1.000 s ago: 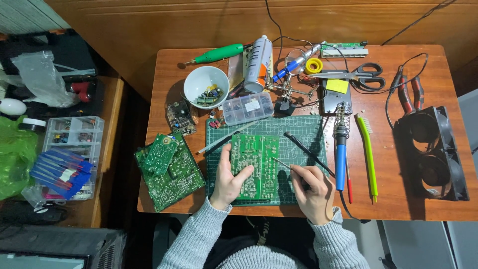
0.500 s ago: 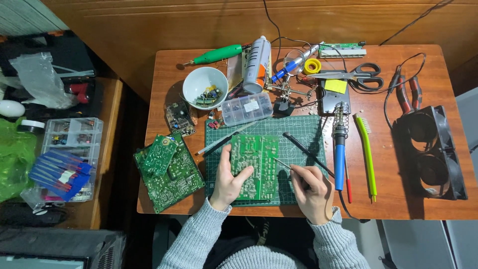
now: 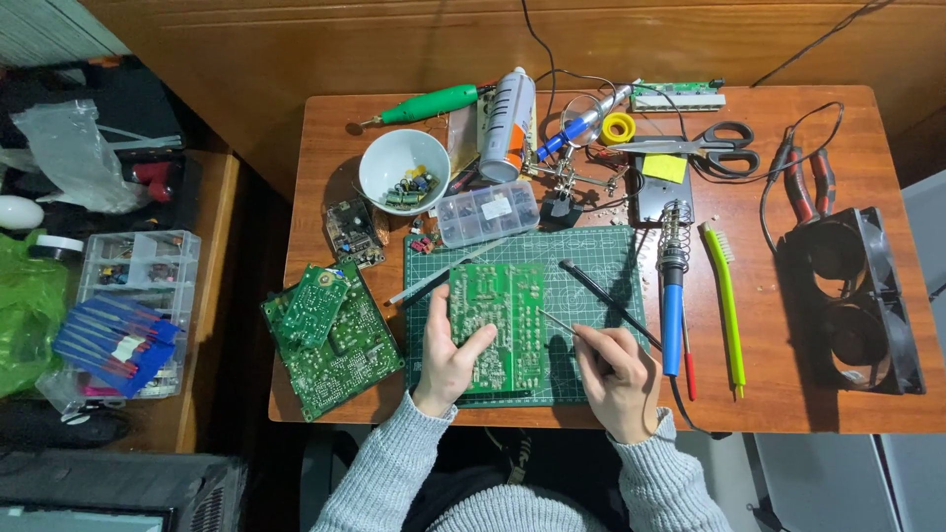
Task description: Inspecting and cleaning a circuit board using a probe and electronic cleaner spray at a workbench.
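Green board (image 3: 498, 320) on the mat (image 3: 591, 296) is pinned under the left hand (image 3: 448, 360); tweezers (image 3: 560, 323) are pinched by the right hand (image 3: 616, 379). Part-picking underway, steady tip placement needed next.

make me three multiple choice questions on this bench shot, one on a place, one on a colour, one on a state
1. Where does the white bowl stand?
A. on the cutting mat
B. on the bare table beyond the mat, toward the left
C. on the side shelf

2. What colour is the handle of the soldering iron lying to the right of the mat?
A. blue
B. orange
C. white

3. What is the left hand doing?
A. hanging free over the table
B. gripping the scissors
C. resting on the green circuit board on the mat

Answers: 1 B, the bowl sits on brown wood past the green mat. 2 A, the grip is plainly blue. 3 C, its fingers lie on the board's left edge while the right hand holds a thin tool to it.
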